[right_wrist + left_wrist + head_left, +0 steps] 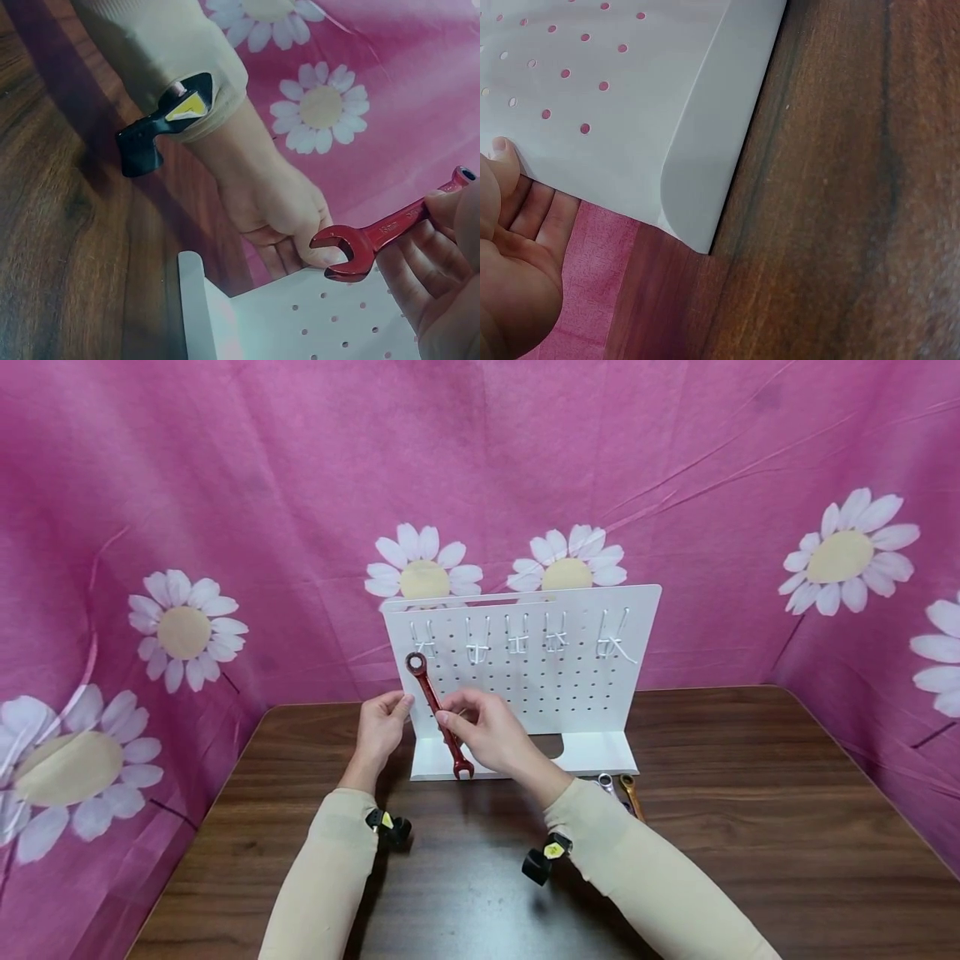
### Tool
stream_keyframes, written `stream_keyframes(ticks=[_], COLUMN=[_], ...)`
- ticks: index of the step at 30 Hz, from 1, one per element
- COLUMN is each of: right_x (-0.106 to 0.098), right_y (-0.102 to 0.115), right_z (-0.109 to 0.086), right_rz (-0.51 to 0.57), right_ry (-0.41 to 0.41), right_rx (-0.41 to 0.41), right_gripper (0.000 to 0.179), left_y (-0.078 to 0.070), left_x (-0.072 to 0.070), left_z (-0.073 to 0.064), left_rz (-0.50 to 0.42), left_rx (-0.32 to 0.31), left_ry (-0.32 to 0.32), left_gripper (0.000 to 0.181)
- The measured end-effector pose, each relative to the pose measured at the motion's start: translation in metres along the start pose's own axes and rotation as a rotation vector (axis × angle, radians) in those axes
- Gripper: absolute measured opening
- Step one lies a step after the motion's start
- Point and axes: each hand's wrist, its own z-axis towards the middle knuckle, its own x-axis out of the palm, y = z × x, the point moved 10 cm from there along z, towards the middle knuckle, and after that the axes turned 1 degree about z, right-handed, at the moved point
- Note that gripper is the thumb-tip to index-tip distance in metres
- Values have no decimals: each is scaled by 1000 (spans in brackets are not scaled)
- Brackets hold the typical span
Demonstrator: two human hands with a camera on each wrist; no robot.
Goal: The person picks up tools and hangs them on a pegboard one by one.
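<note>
A red combination wrench (430, 693) is pinched at its shaft between the thumb and fingers of my right hand (491, 731). It slants in front of the left part of a white pegboard (637, 652), ring end up and open jaw down. In the right wrist view the wrench's open end (364, 255) overlaps my left thumb in the picture. My left hand (382, 727) grips the board's left edge, and in the left wrist view its thumb (506, 161) lies on the holed face with the other fingers behind.
Several white wire hooks (517, 635) hang in a row along the board's upper part. A silver wrench (606, 783) and a gold wrench (628, 789) lie on the wooden table (750, 793) near the board's right foot. A pink flowered cloth (480, 460) hangs behind.
</note>
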Motion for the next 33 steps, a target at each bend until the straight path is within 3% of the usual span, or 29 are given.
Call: stream_keyframes(ticks=[12, 25, 33], right_x=[0, 6, 6], right_y=[-14, -33, -34], right_z=[8, 21, 26], right_rz=[-6, -52, -96], right_ry=[-52, -142, -175], right_rx=[39, 144, 173], right_gripper=[13, 18, 23], left_y=[-2, 1, 0], left_x=[2, 1, 2], left_z=[-1, -2, 1], left_rz=[42, 17, -15], left_rx=[3, -14, 15], left_ry=[-4, 4, 7], left_gripper=[25, 25, 24])
